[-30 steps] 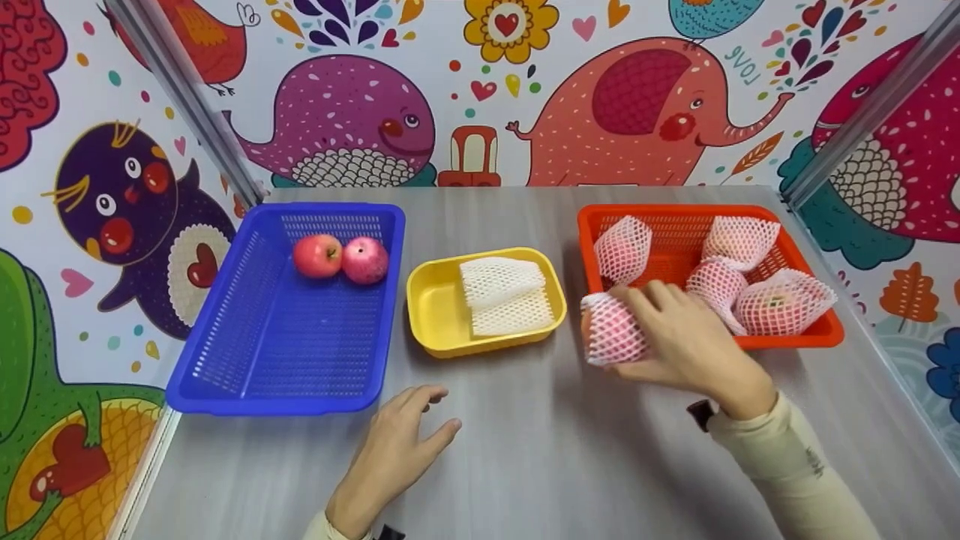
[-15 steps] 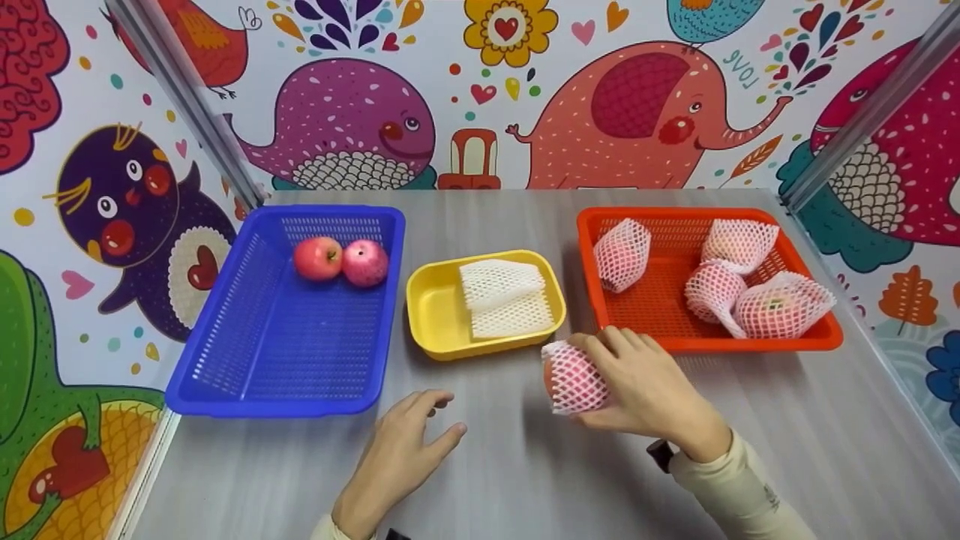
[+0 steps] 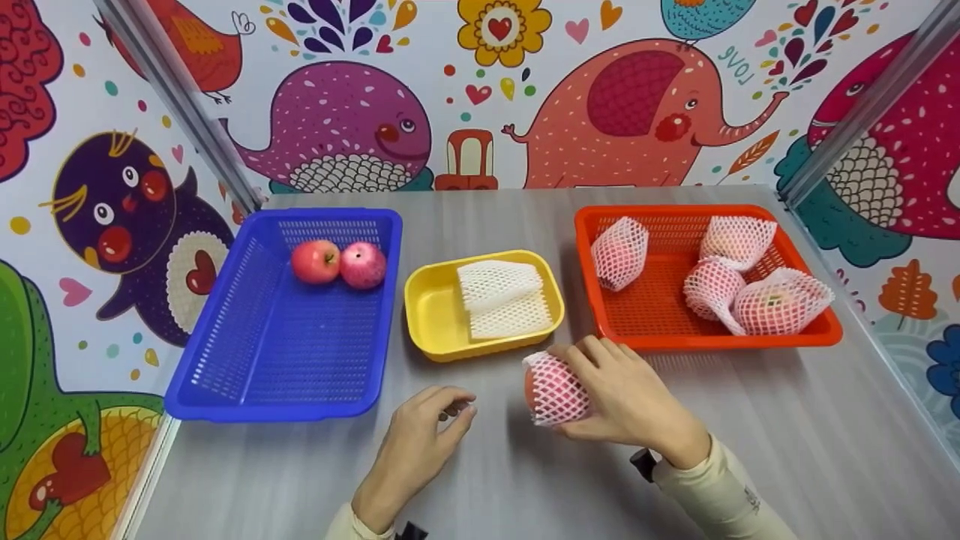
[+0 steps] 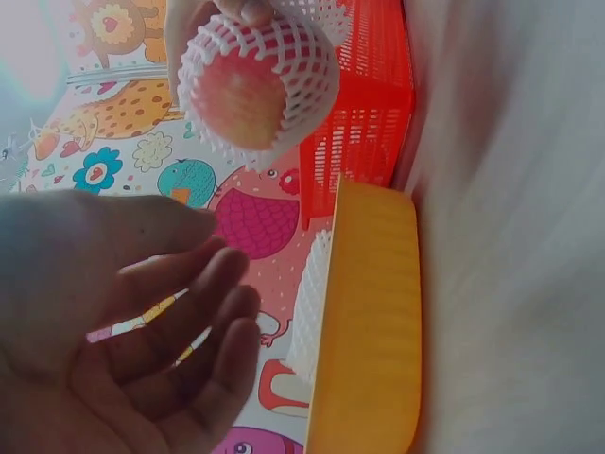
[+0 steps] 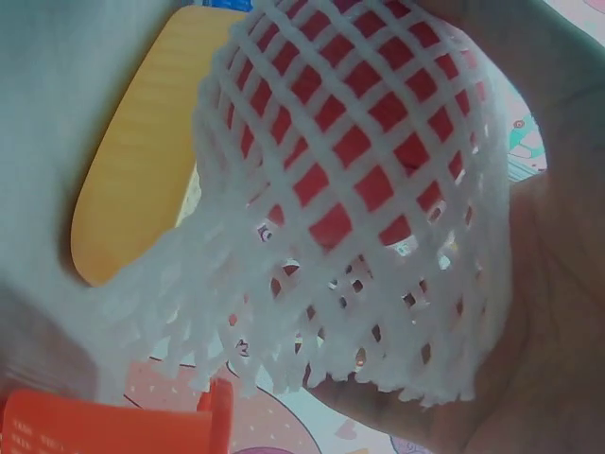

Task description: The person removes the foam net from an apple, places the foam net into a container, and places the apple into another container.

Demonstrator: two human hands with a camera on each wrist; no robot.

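Observation:
My right hand (image 3: 626, 394) grips an apple (image 3: 556, 390) in a white foam net sleeve (image 5: 350, 180), held above the table in front of the yellow tray. The sleeve's loose end hangs past the apple in the right wrist view, while bare red skin shows at its other end. My left hand (image 3: 420, 446) is to the left of that apple, fingers loosely bent, with nothing in it. In the left wrist view a gap lies between the left fingers (image 4: 222, 312) and the netted apple (image 4: 255, 90).
A blue basket (image 3: 277, 412) at left holds two bare apples (image 3: 337, 264). Folded foam nets (image 3: 504, 300) lie in the yellow tray (image 3: 431, 330) in the middle. Several netted apples (image 3: 780, 304) sit in the red basket (image 3: 720, 343) at right. Printed walls (image 3: 480, 97) stand around the table.
My right hand has brought the netted apple leftward and nearer, out of the red basket and over the table. The left hand has shifted slightly right, its fingers drawing closer together.

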